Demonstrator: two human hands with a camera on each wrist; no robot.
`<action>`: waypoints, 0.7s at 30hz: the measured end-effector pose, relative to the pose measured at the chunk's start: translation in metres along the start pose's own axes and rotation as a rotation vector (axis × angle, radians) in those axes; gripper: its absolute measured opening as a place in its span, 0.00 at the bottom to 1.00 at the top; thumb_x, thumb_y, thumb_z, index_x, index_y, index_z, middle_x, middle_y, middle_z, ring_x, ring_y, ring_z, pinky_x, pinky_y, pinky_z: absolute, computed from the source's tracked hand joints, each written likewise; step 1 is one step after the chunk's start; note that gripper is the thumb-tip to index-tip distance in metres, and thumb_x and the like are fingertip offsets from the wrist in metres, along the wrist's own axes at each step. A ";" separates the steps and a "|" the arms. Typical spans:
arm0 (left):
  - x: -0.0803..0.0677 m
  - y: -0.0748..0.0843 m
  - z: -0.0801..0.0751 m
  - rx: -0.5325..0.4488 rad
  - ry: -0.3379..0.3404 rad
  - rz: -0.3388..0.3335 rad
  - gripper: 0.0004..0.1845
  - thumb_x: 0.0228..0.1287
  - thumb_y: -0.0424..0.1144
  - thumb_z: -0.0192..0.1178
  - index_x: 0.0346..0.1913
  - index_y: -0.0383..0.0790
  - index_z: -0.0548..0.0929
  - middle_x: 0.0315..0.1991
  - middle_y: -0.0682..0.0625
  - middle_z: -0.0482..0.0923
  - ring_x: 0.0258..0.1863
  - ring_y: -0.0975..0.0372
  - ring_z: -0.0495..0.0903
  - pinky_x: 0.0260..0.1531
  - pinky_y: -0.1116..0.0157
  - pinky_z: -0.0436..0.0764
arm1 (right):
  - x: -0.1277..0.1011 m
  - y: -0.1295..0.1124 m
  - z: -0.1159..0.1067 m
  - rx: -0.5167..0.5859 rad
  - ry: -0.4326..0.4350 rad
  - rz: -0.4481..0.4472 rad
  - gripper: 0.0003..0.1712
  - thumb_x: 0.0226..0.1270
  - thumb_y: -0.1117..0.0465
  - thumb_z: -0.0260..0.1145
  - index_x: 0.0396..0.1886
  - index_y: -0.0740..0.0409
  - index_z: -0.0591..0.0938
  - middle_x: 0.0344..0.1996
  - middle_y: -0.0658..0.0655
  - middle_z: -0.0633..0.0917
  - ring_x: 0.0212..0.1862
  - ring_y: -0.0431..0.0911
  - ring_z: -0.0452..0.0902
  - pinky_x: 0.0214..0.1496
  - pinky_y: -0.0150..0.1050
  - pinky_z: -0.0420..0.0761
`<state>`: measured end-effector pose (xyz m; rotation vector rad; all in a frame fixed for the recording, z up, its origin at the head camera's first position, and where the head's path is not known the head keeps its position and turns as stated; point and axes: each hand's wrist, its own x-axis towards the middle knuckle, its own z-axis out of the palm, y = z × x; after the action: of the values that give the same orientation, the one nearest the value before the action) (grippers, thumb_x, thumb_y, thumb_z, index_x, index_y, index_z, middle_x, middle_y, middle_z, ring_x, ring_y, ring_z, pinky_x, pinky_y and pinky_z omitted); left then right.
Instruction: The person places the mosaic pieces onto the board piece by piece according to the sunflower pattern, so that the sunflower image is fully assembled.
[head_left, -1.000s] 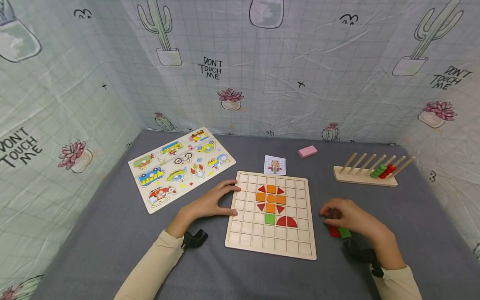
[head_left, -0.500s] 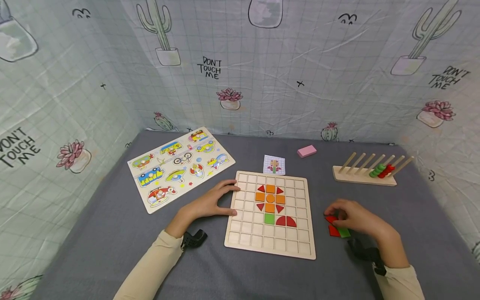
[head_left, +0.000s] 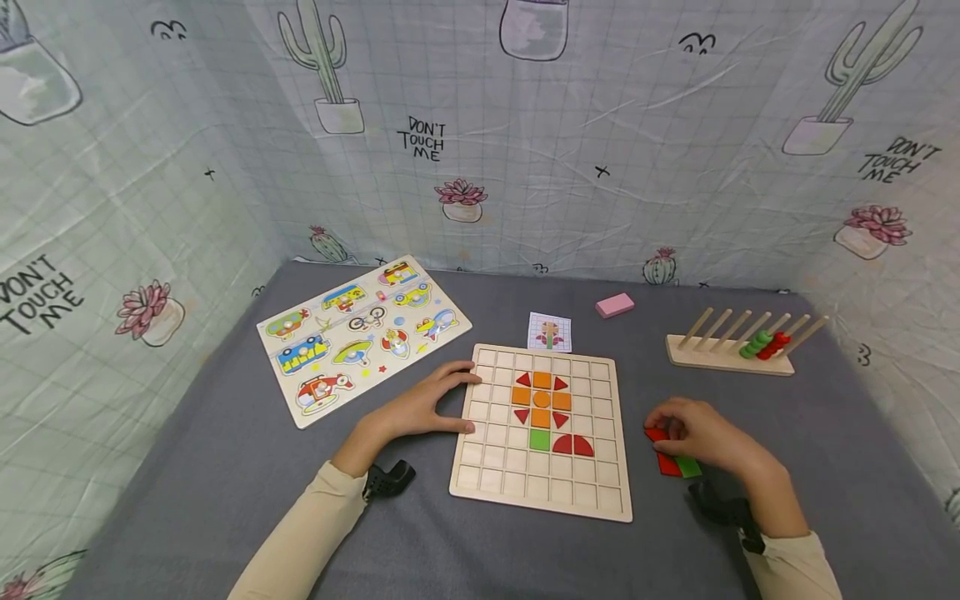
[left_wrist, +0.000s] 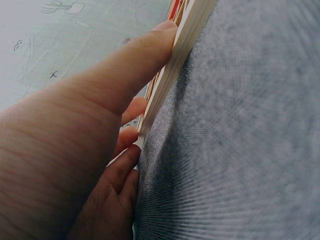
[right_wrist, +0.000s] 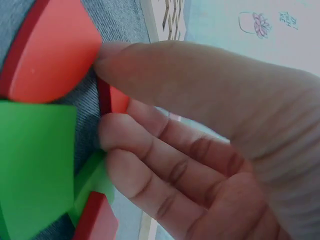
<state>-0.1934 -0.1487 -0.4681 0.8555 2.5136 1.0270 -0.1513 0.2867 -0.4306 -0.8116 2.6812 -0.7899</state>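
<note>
On the left, my left hand (head_left: 423, 407) rests against the side of the pale wooden grid board (head_left: 487, 477), thumb and fingers spread along its edge. The left wrist view shows the thumb tip (left_wrist: 167, 30) at the board's rim. On the board lie orange squares (head_left: 541, 417), red triangles, a green square (head_left: 539, 439) and two red quarter-circle pieces (head_left: 582, 446). To the right, my right hand (head_left: 697, 433) pinches a red piece (head_left: 655, 434) between thumb and fingers, close over the cloth. Below it lie another red piece (head_left: 669, 465) and a green piece (head_left: 687, 466); the hand partly covers the pile.
A small pattern card (head_left: 549, 332) lies just beyond the board. Farther back is a pink block (head_left: 615, 305). A vehicle puzzle board (head_left: 352, 367) occupies the left. At right stands a pegged wooden rack (head_left: 727, 359) with green and red beads. Printed fabric walls enclose the grey cloth.
My right hand first shifted slightly right over the pile, then back left. A red piece came into view at its fingers and moved left with it. The left hand and board stay put.
</note>
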 end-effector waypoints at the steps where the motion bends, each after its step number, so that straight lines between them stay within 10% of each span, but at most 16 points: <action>1: 0.000 0.000 0.000 0.000 0.000 0.002 0.39 0.57 0.53 0.70 0.70 0.48 0.68 0.75 0.50 0.53 0.73 0.54 0.55 0.68 0.50 0.61 | 0.000 0.000 0.000 -0.004 0.003 -0.004 0.12 0.53 0.68 0.75 0.38 0.64 0.83 0.30 0.50 0.77 0.27 0.33 0.69 0.28 0.33 0.74; 21: 0.000 -0.001 0.000 -0.019 -0.003 0.003 0.38 0.57 0.52 0.71 0.70 0.48 0.68 0.75 0.49 0.52 0.74 0.53 0.54 0.68 0.49 0.61 | 0.013 -0.032 0.007 0.018 0.055 -0.054 0.17 0.58 0.67 0.72 0.48 0.65 0.82 0.34 0.51 0.78 0.25 0.32 0.66 0.26 0.31 0.72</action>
<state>-0.1940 -0.1495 -0.4687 0.8554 2.4971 1.0476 -0.1458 0.2539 -0.4193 -0.8736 2.7064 -0.8604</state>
